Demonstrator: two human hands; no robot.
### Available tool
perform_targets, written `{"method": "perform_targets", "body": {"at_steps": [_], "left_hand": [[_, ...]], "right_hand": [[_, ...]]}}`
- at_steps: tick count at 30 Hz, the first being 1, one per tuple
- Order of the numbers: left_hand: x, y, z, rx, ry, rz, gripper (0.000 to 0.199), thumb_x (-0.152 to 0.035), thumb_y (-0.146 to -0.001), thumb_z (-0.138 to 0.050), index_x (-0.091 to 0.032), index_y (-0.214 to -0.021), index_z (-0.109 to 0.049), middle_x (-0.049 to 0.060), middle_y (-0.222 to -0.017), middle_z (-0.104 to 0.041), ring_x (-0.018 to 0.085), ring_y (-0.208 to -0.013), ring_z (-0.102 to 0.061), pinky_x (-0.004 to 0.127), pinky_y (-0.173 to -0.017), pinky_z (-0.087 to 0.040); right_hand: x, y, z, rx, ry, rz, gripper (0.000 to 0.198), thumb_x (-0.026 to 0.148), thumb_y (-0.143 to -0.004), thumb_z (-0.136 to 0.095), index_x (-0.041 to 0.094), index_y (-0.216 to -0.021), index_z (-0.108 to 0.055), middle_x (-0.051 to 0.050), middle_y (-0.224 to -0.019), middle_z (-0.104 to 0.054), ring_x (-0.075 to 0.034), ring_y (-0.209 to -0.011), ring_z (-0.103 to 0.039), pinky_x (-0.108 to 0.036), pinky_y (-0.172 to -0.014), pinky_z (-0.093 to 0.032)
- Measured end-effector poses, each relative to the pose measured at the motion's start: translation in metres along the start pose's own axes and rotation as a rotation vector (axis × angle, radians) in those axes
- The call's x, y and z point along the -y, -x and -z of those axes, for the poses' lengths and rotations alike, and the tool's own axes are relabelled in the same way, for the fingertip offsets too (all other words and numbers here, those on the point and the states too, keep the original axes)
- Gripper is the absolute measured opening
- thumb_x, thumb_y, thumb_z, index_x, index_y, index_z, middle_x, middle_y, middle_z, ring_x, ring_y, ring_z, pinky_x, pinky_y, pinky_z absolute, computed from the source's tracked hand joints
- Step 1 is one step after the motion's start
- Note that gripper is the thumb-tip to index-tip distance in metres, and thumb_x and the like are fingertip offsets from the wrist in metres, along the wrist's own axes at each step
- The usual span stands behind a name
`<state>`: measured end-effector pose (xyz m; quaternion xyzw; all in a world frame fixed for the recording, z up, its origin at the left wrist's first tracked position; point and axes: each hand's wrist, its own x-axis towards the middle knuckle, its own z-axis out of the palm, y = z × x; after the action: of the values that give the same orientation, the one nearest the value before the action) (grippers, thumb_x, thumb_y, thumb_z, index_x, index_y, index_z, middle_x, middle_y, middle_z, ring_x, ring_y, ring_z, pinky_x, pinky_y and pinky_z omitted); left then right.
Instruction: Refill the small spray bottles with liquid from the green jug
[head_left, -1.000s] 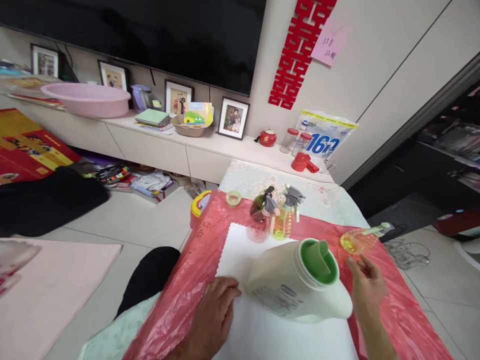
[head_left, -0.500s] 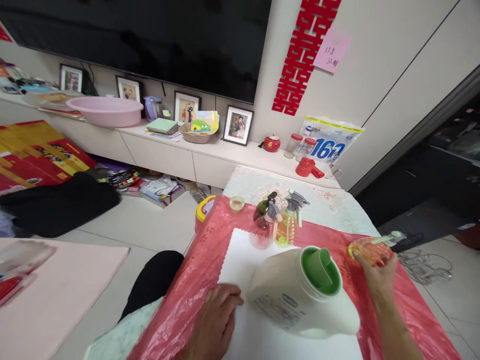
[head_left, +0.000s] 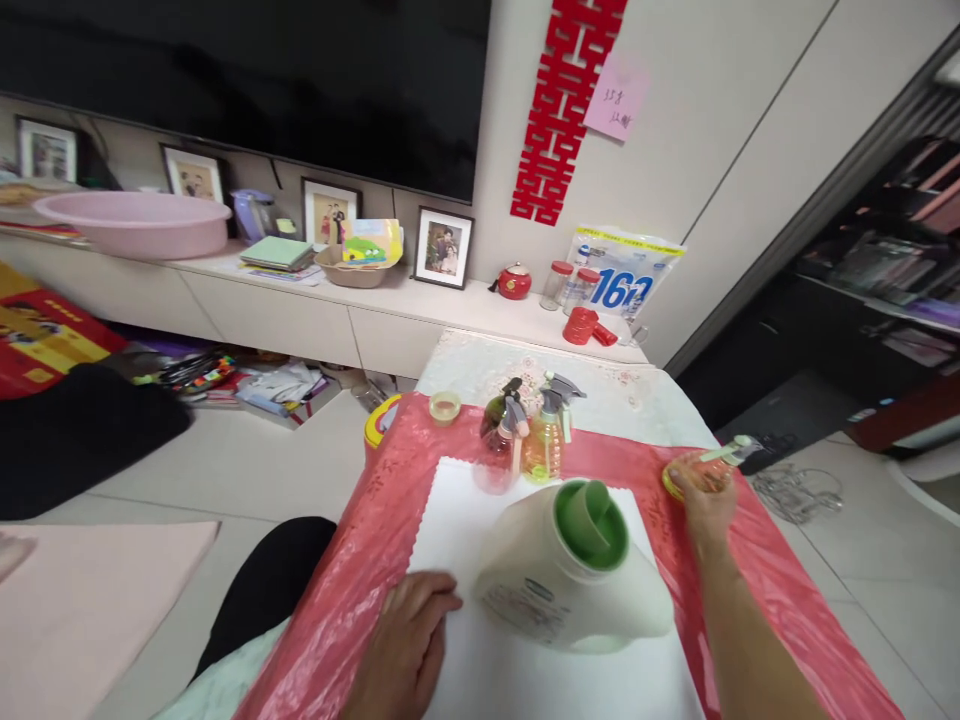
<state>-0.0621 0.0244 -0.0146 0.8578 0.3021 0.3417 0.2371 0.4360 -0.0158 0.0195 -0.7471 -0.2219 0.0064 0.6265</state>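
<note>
Counter (head_left: 472, 365): sheet (head_left: 611, 447) over near part; mat (head_left: 450, 500) upon sheet. On mat: jug (head_left: 547, 595); left hand (head_left: 409, 630) at left edge. Behind jug: three spray bottles (head_left: 543, 450). Left of these: dish (head_left: 445, 408). Right of mat: fourth spray bottle (head_left: 720, 464), in right hand (head_left: 709, 508).

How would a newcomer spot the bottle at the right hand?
Find the red plastic sheet, then the big cream jug. Right of the jug is the yellow-bottomed bottle. Unlike the three clustered bottles, it sits apart, with the right hand on it.

Spray bottle (head_left: 709, 465): clear, yellow-based, in the right hand (head_left: 709, 503), tilt unclear.
White sheet (head_left: 459, 505): flat, scalloped-edged, under the left hand's (head_left: 409, 632) fingers.
</note>
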Motion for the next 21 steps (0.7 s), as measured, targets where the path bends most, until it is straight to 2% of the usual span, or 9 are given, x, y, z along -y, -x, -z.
{"method": "perform_targets", "body": {"at_steps": [2, 4, 6, 8, 14, 16, 18, 21], "left_hand": [[-0.001, -0.002, 0.002, -0.008, -0.007, -0.002, 0.03, -0.007, -0.091, -0.051, -0.025, -0.109, -0.067, 0.008, -0.111, -0.072, 0.023, -0.104, -0.068, 0.035, -0.09, -0.057], [-0.003, -0.004, 0.003, -0.02, -0.006, -0.003, 0.029, -0.008, -0.091, -0.051, -0.025, -0.107, -0.068, 0.008, -0.11, -0.073, 0.023, -0.102, -0.069, 0.036, -0.089, -0.057], [-0.005, -0.005, 0.003, -0.026, -0.003, -0.007, 0.028, -0.009, -0.092, -0.05, -0.025, -0.105, -0.069, 0.008, -0.108, -0.073, 0.023, -0.1, -0.069, 0.036, -0.088, -0.057], [-0.005, -0.006, 0.003, -0.031, -0.002, -0.013, 0.027, -0.01, -0.092, -0.049, -0.024, -0.103, -0.069, 0.008, -0.106, -0.074, 0.023, -0.099, -0.069, 0.036, -0.087, -0.057], [0.004, -0.007, 0.0, -0.022, 0.057, 0.004, 0.025, -0.013, -0.09, -0.049, -0.023, -0.101, -0.071, 0.009, -0.104, -0.074, 0.025, -0.097, -0.069, 0.04, -0.087, -0.055], [0.004, -0.009, 0.002, 0.006, 0.118, 0.044, 0.024, -0.016, -0.089, -0.051, -0.023, -0.099, -0.072, 0.009, -0.103, -0.075, 0.026, -0.098, -0.069, 0.042, -0.088, -0.055], [-0.005, -0.012, 0.011, 0.028, 0.212, 0.114, 0.022, -0.019, -0.09, -0.052, -0.023, -0.098, -0.072, 0.008, -0.101, -0.075, 0.027, -0.097, -0.07, 0.041, -0.088, -0.056], [-0.036, -0.017, 0.035, 0.078, 0.434, 0.223, 0.02, -0.025, -0.094, -0.054, -0.024, -0.103, -0.072, 0.008, -0.106, -0.074, 0.025, -0.102, -0.07, 0.038, -0.093, -0.055]], "right_hand": [[0.001, 0.005, 0.004, -0.069, 0.006, -0.054, 0.06, 0.045, -0.07, -0.089, 0.011, -0.108, -0.057, -0.008, -0.104, -0.06, -0.018, -0.091, -0.059, -0.032, -0.086, -0.054], [0.008, 0.015, 0.012, -0.112, -0.007, -0.082, 0.071, 0.049, -0.061, -0.092, 0.011, -0.112, -0.059, -0.009, -0.108, -0.061, -0.021, -0.097, -0.06, -0.038, -0.095, -0.053], [0.022, 0.031, 0.023, -0.106, -0.034, -0.083, 0.086, 0.053, -0.05, -0.093, 0.012, -0.118, -0.06, -0.01, -0.114, -0.062, -0.025, -0.103, -0.06, -0.043, -0.103, -0.049], [0.04, 0.051, 0.038, -0.052, -0.066, -0.075, 0.094, 0.055, -0.047, -0.093, 0.014, -0.125, -0.06, -0.01, -0.118, -0.062, -0.028, -0.109, -0.06, -0.044, -0.108, -0.048], [0.097, 0.132, 0.097, 0.201, -0.153, -0.095, 0.096, 0.049, -0.051, -0.096, 0.014, -0.131, -0.056, -0.015, -0.127, -0.059, -0.032, -0.117, -0.06, -0.036, -0.094, -0.059], [0.112, 0.167, 0.115, 0.296, -0.192, -0.111, 0.093, 0.045, -0.057, -0.095, 0.013, -0.134, -0.054, -0.017, -0.129, -0.058, -0.034, -0.12, -0.059, -0.036, -0.093, -0.06], [0.124, 0.206, 0.128, 0.446, -0.209, -0.144, 0.089, 0.043, -0.063, -0.095, 0.014, -0.137, -0.054, -0.017, -0.131, -0.056, -0.035, -0.124, -0.057, -0.037, -0.095, -0.06], [0.136, 0.259, 0.132, 0.625, -0.19, -0.176, 0.085, 0.064, -0.074, -0.088, 0.018, -0.138, -0.056, -0.015, -0.133, -0.054, -0.036, -0.128, -0.053, -0.04, -0.096, -0.059]]}}
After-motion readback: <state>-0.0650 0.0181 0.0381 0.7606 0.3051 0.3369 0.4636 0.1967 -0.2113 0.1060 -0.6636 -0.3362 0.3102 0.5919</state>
